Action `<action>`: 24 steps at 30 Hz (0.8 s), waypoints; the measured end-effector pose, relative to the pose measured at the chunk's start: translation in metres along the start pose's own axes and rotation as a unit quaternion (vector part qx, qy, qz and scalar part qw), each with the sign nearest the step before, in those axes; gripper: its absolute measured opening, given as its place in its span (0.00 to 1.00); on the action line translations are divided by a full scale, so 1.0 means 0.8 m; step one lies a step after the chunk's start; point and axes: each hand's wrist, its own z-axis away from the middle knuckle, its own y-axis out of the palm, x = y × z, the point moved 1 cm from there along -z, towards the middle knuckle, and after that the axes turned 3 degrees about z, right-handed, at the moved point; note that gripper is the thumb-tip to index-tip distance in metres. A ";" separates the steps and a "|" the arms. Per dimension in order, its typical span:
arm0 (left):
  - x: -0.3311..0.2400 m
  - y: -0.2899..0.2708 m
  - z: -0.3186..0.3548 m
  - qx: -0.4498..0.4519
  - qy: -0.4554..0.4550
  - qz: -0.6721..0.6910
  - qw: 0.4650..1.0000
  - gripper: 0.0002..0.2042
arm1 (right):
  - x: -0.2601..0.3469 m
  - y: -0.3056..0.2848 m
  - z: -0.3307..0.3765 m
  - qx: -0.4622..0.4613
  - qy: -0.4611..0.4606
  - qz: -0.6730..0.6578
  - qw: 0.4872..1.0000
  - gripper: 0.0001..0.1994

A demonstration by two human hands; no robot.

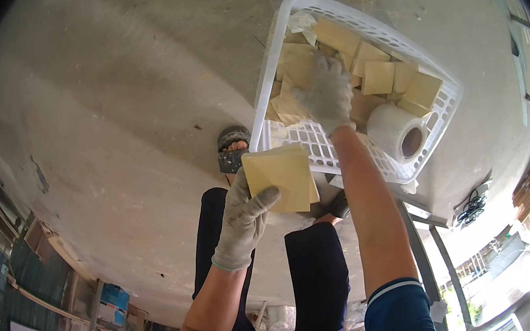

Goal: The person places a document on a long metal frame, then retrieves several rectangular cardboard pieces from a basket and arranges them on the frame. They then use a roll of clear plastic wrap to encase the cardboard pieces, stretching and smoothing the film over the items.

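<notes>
A small stack of pale yellow square sheets is pinched in my left hand, which wears a grey work glove, its thumb on the top sheet. In front of me stands a white plastic basket with slotted walls. Many more pale yellow squares lie loose inside it, some overlapping and tilted. My right hand, also gloved, reaches down into the basket onto these squares; its fingertips are blurred, and whether they grip a sheet cannot be made out. Beside it a white roll with a brown core lies on its side.
Crumpled white film sits in the basket's far left corner. The basket rests on a grey concrete floor, close to my sandalled foot. To the right are a coiled black cable and metal frame bars. A blue box stands lower left.
</notes>
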 end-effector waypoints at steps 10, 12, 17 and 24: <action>-0.019 0.007 -0.004 0.013 0.015 0.007 1.000 0.32 | -0.021 -0.077 0.150 0.397 -0.088 -0.571 0.714 0.32; -0.022 0.007 -0.005 -0.021 0.030 -0.031 0.999 0.36 | -0.028 -0.080 0.134 0.361 -0.133 -0.576 0.721 0.27; -0.019 0.009 -0.004 -0.038 0.053 -0.096 0.993 0.42 | -0.026 -0.033 0.000 0.021 -0.217 0.043 0.975 0.22; -0.020 -0.002 -0.005 0.030 -0.021 -0.024 0.999 0.38 | -0.004 0.007 -0.056 -0.036 -0.095 0.052 0.993 0.21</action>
